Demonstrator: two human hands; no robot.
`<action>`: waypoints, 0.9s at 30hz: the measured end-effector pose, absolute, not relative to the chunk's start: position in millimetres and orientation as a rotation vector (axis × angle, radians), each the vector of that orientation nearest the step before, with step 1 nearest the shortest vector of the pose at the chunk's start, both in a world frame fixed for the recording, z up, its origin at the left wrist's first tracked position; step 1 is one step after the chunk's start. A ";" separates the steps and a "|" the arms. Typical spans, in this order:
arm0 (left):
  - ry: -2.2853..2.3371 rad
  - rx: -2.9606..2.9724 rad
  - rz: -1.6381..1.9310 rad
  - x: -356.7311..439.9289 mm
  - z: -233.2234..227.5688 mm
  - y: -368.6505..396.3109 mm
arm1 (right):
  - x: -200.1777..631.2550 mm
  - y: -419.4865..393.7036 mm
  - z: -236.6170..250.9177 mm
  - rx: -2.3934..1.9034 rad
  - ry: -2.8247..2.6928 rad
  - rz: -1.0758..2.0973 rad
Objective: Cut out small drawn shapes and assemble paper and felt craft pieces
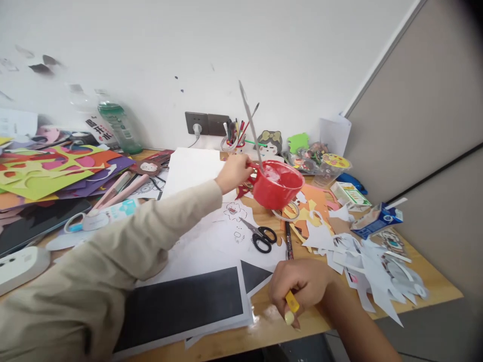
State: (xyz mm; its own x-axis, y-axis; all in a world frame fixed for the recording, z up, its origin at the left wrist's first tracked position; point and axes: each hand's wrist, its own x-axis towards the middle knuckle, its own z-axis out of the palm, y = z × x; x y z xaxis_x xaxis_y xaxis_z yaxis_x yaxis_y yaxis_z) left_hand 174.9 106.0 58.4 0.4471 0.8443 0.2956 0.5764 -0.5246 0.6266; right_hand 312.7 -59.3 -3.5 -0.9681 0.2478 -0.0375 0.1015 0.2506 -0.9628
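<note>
left hand [234, 173] gripping the handle of a red cup [277, 187], lifted just over the messy bench [430, 276], thin stick [251, 125] poking out of it, right hand [300, 286] curled tight around a small yellow thing [292, 301] near the bench's front edge, black scissors [260, 236] lying between them

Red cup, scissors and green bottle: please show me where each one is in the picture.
red cup [277, 193], head view, on its front wall.
scissors [262, 239], head view, on the black handles.
green bottle [119, 128], head view, on its body.
</note>
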 end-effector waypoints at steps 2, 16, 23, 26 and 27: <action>1.176 2.288 0.799 204.3 52.3 110.3 | 315.0 -59.6 -3.8 -0.298 -2.371 1.837; 1.033 2.209 0.610 321.3 8.6 104.9 | 320.3 -56.3 -6.2 -0.022 -2.360 1.844; 0.962 2.216 0.493 325.4 -0.5 94.7 | 320.7 -55.5 -10.3 0.033 -2.282 1.871; 0.932 2.206 0.396 318.3 12.0 94.0 | 322.1 -55.2 -11.2 -0.020 -2.287 1.850; 0.923 2.201 0.377 313.0 19.3 93.8 | 322.5 -55.4 -11.1 -0.045 -2.287 1.841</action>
